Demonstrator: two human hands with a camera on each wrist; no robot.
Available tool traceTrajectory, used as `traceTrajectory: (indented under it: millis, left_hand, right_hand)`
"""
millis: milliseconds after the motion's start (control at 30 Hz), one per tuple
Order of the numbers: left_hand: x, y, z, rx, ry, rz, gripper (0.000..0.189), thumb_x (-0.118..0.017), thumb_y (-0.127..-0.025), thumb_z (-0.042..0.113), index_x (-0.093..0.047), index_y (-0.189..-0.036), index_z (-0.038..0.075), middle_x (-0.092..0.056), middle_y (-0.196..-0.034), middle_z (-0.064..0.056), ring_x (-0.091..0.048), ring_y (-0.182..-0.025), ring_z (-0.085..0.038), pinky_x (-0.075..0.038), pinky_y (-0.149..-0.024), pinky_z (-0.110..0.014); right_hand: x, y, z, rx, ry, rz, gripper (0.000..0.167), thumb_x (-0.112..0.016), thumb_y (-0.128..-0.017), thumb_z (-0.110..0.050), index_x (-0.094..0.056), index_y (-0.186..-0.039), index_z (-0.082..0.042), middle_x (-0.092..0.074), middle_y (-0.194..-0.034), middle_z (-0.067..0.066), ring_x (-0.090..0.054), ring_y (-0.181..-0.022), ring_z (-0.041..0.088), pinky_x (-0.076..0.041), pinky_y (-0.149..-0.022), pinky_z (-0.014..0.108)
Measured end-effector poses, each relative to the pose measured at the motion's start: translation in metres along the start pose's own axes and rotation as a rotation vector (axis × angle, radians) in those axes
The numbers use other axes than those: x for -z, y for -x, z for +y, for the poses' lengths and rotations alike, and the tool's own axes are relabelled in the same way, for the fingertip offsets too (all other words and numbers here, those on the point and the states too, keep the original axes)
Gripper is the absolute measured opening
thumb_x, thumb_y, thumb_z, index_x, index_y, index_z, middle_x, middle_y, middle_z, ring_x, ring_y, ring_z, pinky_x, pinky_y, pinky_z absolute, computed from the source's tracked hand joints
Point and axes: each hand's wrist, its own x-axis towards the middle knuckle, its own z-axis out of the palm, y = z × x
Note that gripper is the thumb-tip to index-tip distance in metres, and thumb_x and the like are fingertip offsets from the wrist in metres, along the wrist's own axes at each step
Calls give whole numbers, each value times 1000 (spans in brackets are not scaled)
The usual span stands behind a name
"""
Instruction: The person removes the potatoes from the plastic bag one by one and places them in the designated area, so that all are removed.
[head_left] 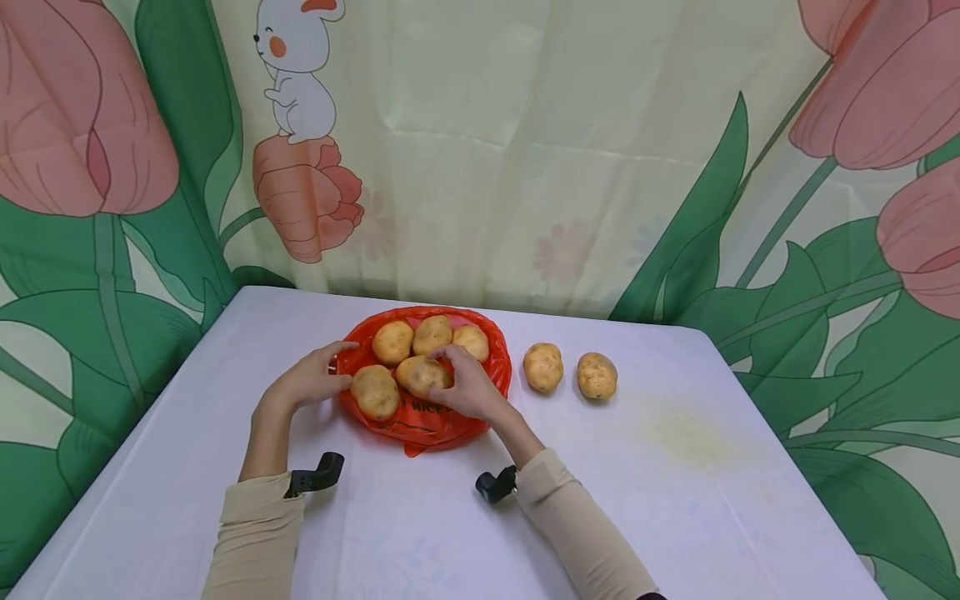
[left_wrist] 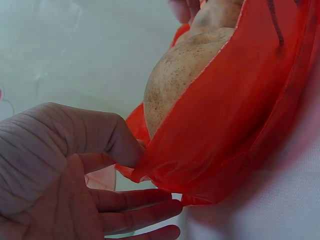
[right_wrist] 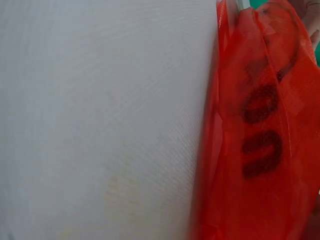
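A red plastic bag [head_left: 450,427] with dark lettering lies spread on the table, with several potatoes on it. My left hand [head_left: 307,382] is at the bag's left side. In the left wrist view, the thumb and forefinger of that hand [left_wrist: 75,165] pinch the bag's edge [left_wrist: 210,145], beside a potato [left_wrist: 175,70]; the other fingers extend below. My right hand [head_left: 471,385] grips a potato [head_left: 420,377] in the middle of the bag, thumb and fingers around its right end. The right wrist view shows mostly the bag's lettered side [right_wrist: 260,135]; that grip is hidden there.
Two loose potatoes, one nearer [head_left: 543,367] and one farther right [head_left: 597,376], lie on the white tablecloth [head_left: 420,525] to the right of the bag. A curtain [head_left: 570,167] printed with tulips and a rabbit hangs behind the table.
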Motion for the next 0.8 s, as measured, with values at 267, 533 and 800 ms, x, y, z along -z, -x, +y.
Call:
traceTrajectory:
  millis: [267, 533, 800]
  left_hand:
    - [0, 0, -1, 20, 7, -6, 68, -57, -95, 13, -32, -157, 0, -39, -152, -33, -41, -135, -50, -44, -107, -65]
    - [0, 0, 0, 19, 16, -4, 68, -57, -95, 13, -32, -157, -1, -39, -152, -33, -41, -135, -50, -45, -106, -63]
    - [-1, 0, 0, 19, 15, -5, 68, -57, -95, 13, -32, -156, -1, -38, -153, -33, -40, -136, -50, -43, -108, -64]
  right_hand:
    - [-5, -6, 4, -9, 29, -27, 53, -80, -88, -14, -55, -133, -8, -55, -136, 10, -49, -130, 26, -42, -114, 44]
    - [-6, -7, 1, -11, 49, -15, 52, -81, -87, -15, -55, -132, -8, -56, -134, 10, -49, -129, 26, -42, -114, 44]
    - [-9, -4, 0, -18, 29, 9, 55, -83, -82, -11, -54, -129, -8, -57, -131, 9, -52, -123, 24, -45, -110, 41]
